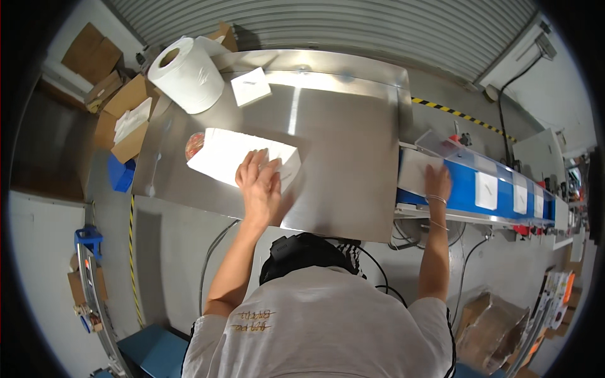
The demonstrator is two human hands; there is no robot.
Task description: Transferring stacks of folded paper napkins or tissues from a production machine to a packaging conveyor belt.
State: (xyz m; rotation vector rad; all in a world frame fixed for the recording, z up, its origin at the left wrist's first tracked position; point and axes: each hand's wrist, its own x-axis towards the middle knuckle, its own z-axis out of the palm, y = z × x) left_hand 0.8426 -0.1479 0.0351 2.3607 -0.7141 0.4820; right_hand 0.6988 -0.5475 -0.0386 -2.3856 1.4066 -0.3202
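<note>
My left hand (259, 189) lies on the right part of a long white block (224, 154), perhaps a row of flat packets laid on the steel table. Its fingers are parted and rest on the block's top. A round red-patterned thing (195, 145) shows at the block's left end. Over the start of a blue conveyor belt (465, 183), my right hand (438, 181) is closed on the right edge of a flat white packet (419, 171); its fingertips are partly hidden. Farther along the belt lie several white packets (486, 190), each with a small dark mark.
A large white roll (189, 77) and a small white stack (251, 87) stand at the table's (340, 138) back left. Raised steel edges border the table. A clear guard (438, 143) runs along the belt's far side. An open cardboard box (129, 120) is at the left.
</note>
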